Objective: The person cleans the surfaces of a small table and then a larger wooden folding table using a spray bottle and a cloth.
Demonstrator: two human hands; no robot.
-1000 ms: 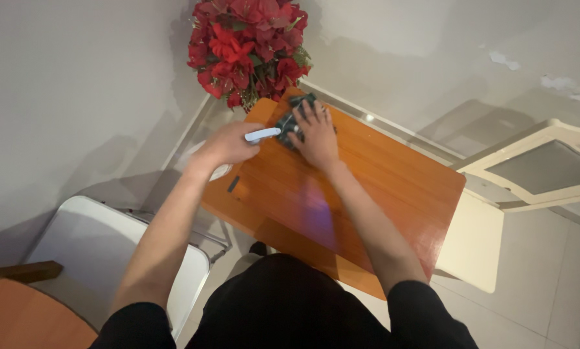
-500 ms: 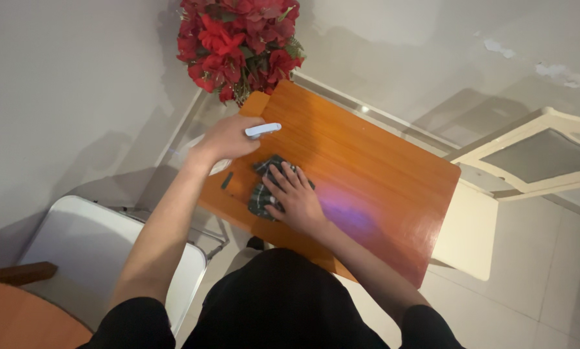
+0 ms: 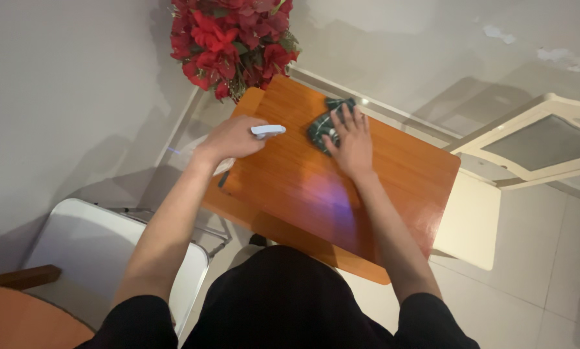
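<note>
To wipe well, the cloth should stay flat under the palm, with even pressure and long strokes along the wood grain, so that no strip of the top is missed.

The left hand (image 3: 233,138) is at the left edge of the wooden counter (image 3: 303,187). Its fingers are closed around a small spray bottle (image 3: 267,131), whose pale blue head points toward the middle of the top. The right hand (image 3: 351,143) lies further right, near the far edge. Its fingers (image 3: 345,119) are spread wide and flat, pressing down a dark green checked cloth (image 3: 322,124). Red artificial flowers (image 3: 228,40) stand just beyond the far left corner.
</note>
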